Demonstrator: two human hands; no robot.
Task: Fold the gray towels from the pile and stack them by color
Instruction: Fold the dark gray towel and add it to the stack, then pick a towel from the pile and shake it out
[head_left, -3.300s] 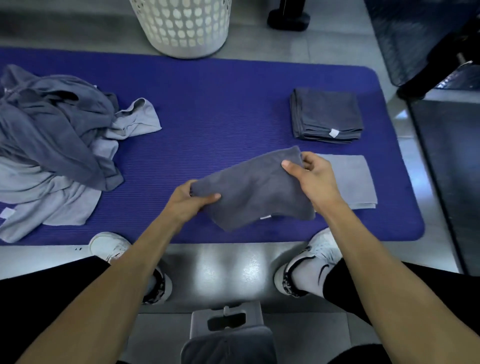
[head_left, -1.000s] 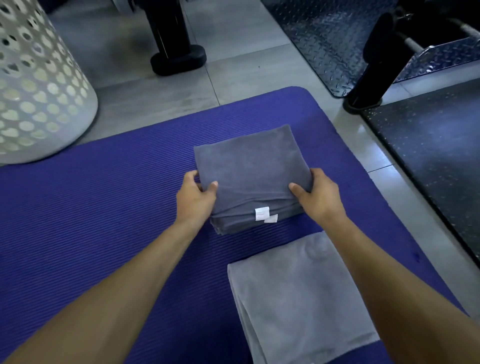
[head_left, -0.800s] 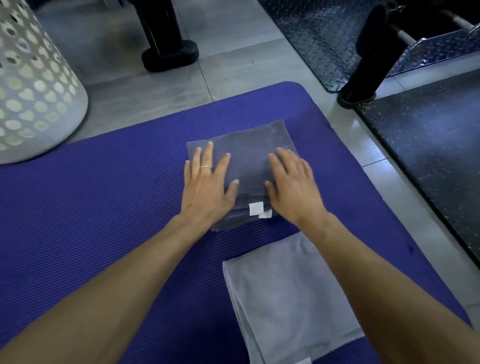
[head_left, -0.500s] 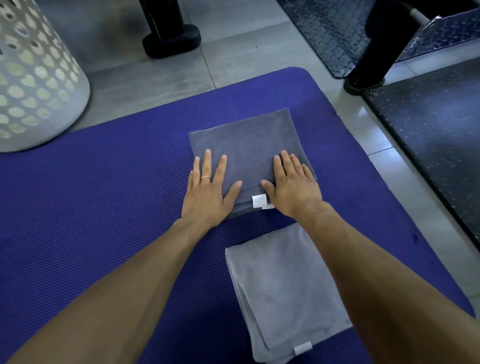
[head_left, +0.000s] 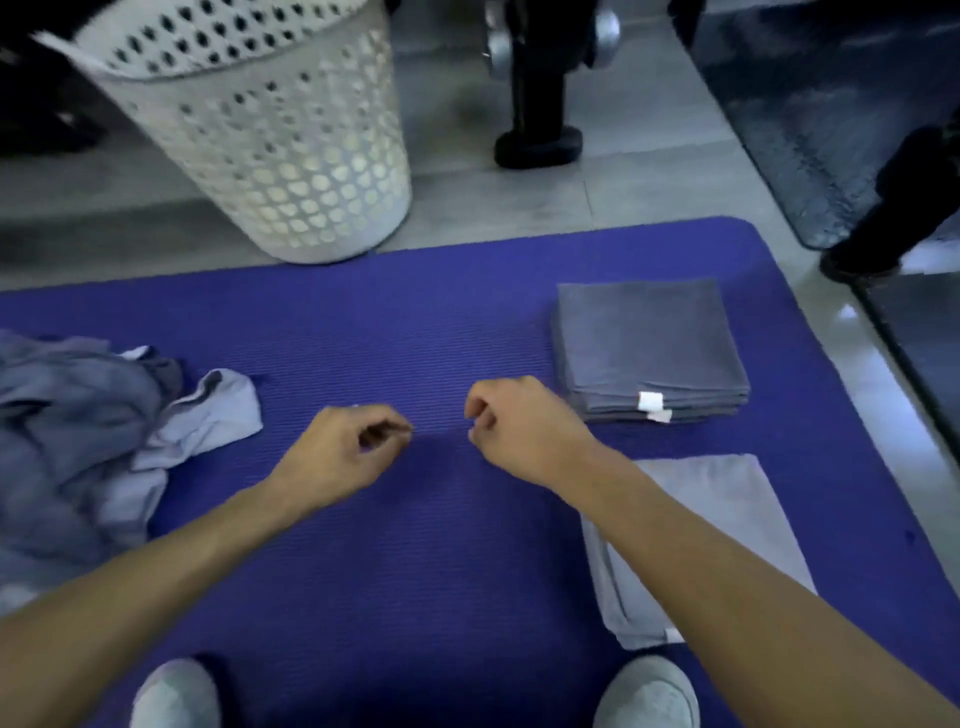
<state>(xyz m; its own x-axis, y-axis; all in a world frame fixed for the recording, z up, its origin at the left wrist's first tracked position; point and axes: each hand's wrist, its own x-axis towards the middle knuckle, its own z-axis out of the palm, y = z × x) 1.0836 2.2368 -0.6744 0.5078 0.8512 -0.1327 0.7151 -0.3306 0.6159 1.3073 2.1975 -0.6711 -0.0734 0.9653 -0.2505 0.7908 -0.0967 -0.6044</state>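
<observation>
A stack of folded dark gray towels (head_left: 649, 348) sits on the purple mat (head_left: 415, 332) at the right, white tags facing me. In front of it lies a folded light gray towel (head_left: 727, 519), partly hidden by my right forearm. A rumpled pile of dark and light gray towels (head_left: 88, 431) lies at the left edge. My left hand (head_left: 348, 452) and my right hand (head_left: 519, 431) hover over the middle of the mat, fingers loosely curled, holding nothing. Neither hand touches a towel.
A white perforated laundry basket (head_left: 275, 135) stands on the floor behind the mat. A black equipment post with a round base (head_left: 537, 140) is beside it. Dark rubber flooring and a black foot (head_left: 857, 260) lie to the right. My shoes (head_left: 644, 691) rest at the mat's near edge.
Both hands lifted off the dark gray stack, which they were pressing flat, and drew back left to the mat's middle. The view swung left, bringing the pile into sight.
</observation>
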